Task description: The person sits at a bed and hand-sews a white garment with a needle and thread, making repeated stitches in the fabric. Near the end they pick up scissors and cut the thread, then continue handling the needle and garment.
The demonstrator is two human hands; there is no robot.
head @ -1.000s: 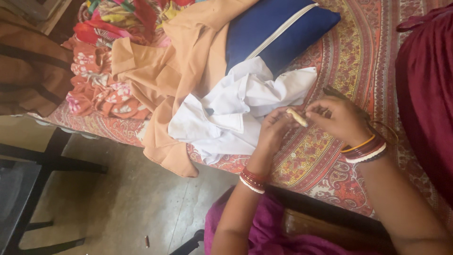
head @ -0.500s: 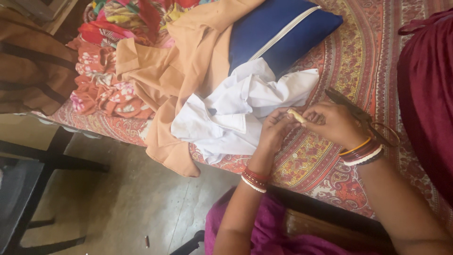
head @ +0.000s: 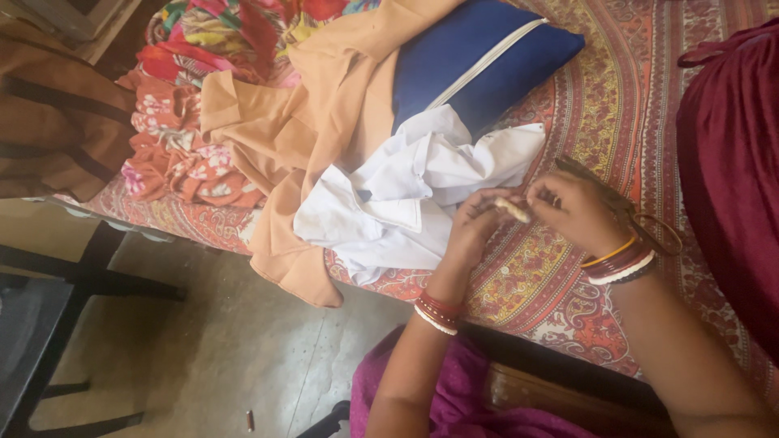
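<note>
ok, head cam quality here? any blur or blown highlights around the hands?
Head view: soft daylight, no hard shadows; the white cloth is bright, with folds still readable. The left hand and right hand are slightly soft, so the small pale object between them can't be identified. The floor is dimmer.

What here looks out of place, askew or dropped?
A small dark cylinder lies alone on the bare floor, away from everything else. The tan cloth droops over the bed's edge. Both the left hand and the right hand pinch a small pale object; nothing looks damaged.
</note>
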